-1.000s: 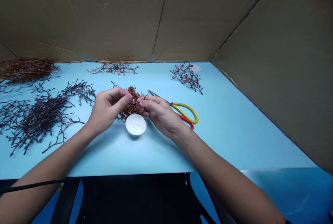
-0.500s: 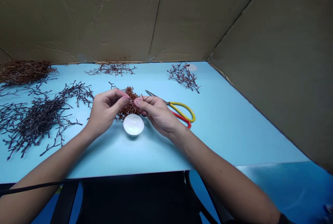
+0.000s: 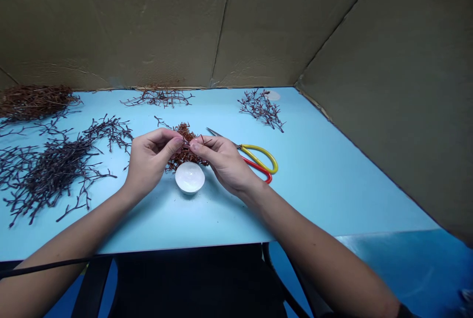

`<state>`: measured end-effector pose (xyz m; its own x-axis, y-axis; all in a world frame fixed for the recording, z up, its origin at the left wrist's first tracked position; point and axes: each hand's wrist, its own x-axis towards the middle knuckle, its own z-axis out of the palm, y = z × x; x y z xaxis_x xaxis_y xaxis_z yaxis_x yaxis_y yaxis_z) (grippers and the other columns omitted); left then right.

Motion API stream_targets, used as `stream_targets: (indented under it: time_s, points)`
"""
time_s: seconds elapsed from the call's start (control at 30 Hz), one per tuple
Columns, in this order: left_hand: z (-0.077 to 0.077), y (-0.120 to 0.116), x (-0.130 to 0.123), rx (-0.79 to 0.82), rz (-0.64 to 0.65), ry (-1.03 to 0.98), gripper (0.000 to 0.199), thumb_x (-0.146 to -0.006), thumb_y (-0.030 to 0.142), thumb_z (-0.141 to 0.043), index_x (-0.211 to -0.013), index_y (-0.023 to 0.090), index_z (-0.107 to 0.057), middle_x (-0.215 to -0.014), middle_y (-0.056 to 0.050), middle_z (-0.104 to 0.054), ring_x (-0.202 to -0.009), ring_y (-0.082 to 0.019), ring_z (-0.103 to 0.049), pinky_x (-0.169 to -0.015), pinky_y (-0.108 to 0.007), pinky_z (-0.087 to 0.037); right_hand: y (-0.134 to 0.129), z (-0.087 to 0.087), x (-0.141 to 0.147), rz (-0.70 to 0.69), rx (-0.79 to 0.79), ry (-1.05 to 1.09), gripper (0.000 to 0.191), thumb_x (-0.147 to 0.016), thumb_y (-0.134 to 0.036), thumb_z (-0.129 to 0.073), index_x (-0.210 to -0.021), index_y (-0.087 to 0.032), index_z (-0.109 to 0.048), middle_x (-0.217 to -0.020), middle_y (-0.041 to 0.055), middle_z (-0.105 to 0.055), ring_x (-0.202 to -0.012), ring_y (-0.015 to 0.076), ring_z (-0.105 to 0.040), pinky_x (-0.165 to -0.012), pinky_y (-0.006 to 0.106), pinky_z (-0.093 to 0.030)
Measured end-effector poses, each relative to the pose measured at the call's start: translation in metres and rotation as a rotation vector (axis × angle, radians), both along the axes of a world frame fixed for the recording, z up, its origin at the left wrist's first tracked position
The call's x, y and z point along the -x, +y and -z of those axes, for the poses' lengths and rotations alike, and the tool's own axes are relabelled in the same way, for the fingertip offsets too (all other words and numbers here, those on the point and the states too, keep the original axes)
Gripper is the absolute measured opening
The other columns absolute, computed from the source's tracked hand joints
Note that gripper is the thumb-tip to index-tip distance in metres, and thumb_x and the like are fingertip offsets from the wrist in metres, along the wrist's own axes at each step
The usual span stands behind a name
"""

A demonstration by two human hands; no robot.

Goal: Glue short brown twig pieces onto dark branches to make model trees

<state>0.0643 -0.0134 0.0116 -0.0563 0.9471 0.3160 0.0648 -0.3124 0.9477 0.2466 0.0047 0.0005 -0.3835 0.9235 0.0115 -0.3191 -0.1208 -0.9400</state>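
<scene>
My left hand point(image 3: 151, 158) and my right hand point(image 3: 221, 163) meet in front of me, their fingertips pinching a thin dark twig point(image 3: 186, 143) between them. Just below and behind the fingertips lies a reddish-brown clump of fine dry twigs point(image 3: 185, 156), partly hidden by my hands. A small white bowl point(image 3: 189, 177) stands right below the clump, close to both hands. To the right of my right hand lie scissors point(image 3: 258, 159) with yellow and red handles, their blades pointing left toward the clump.
Dark branching twigs point(image 3: 55, 170) spread across the blue tabletop point(image 3: 166, 219) on the left. A brown twig bundle point(image 3: 35, 102) sits far left, and more twig sprays point(image 3: 157, 97) lie along the back. Cardboard walls point(image 3: 148, 22) rise behind and right. A black cable point(image 3: 48, 265) crosses my left forearm.
My hands have drawn slightly closer together around the twig. The camera view has shifted a little, moving the table items slightly left and the table edge lower.
</scene>
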Motion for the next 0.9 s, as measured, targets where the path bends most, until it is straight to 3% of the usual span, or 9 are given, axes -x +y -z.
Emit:
stream_targets:
  time_s: [0.27, 0.57, 0.9]
  points:
    - [0.0003, 0.0014, 0.0016, 0.024, 0.03, -0.007, 0.019, -0.088, 0.04, -0.089, -0.086, 0.021, -0.087, -0.087, -0.006, -0.084, -0.08, -0.019, -0.075, -0.076, -0.029, -0.061, 0.0024, -0.0006, -0.0016, -0.004, -0.008, 0.01, 0.028, -0.077, -0.045, -0.096, -0.084, -0.021, -0.082, -0.085, -0.0002, -0.075, -0.079, 0.0138, -0.061, -0.086, 0.032, -0.052]
    - [0.0029, -0.0027, -0.0026, -0.011, -0.037, 0.001, 0.017, -0.09, 0.038, -0.087, -0.087, 0.021, -0.088, -0.086, -0.005, -0.084, -0.079, -0.018, -0.075, -0.074, -0.027, -0.06, 0.0007, -0.002, -0.0006, 0.011, -0.066, -0.018, 0.028, -0.08, -0.046, -0.094, -0.08, -0.021, -0.079, -0.084, -0.0004, -0.071, -0.08, 0.0148, -0.06, -0.083, 0.033, -0.051]
    - [0.0042, -0.0031, -0.0049, -0.092, -0.098, 0.022, 0.007, -0.09, 0.023, -0.084, -0.085, 0.021, -0.087, -0.083, -0.003, -0.084, -0.074, -0.015, -0.075, -0.07, -0.022, -0.061, -0.0012, -0.0071, -0.0001, 0.015, -0.082, -0.055, 0.035, -0.078, -0.05, -0.094, -0.078, -0.02, -0.076, -0.08, 0.0002, -0.069, -0.076, 0.0151, -0.056, -0.077, 0.033, -0.052]
